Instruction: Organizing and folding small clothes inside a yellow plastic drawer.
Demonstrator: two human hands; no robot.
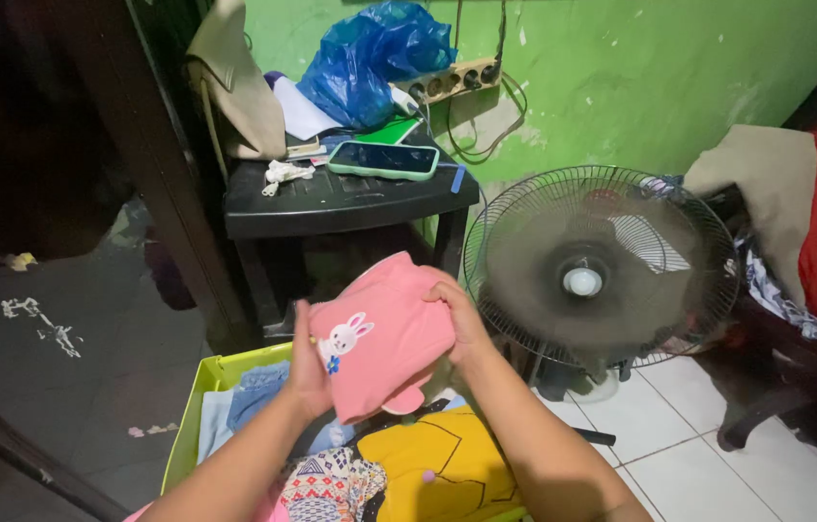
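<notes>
A small pink garment [384, 333] with a white rabbit picture is held up in front of me, folded into a bundle. My left hand [307, 372] grips its left edge beside the rabbit. My right hand [461, 324] clasps its upper right edge. Below the garment sits a lime green basket [198, 411] holding blue denim, a patterned cloth and a yellow garment [437, 464] with dark lines.
A spinning floor fan [602, 266] stands right of my hands on white tiles. Behind is a black plastic table [331, 203] with a phone [384, 159], a blue plastic bag [370, 58] and a power strip on the green wall. Piled clothes lie at far right.
</notes>
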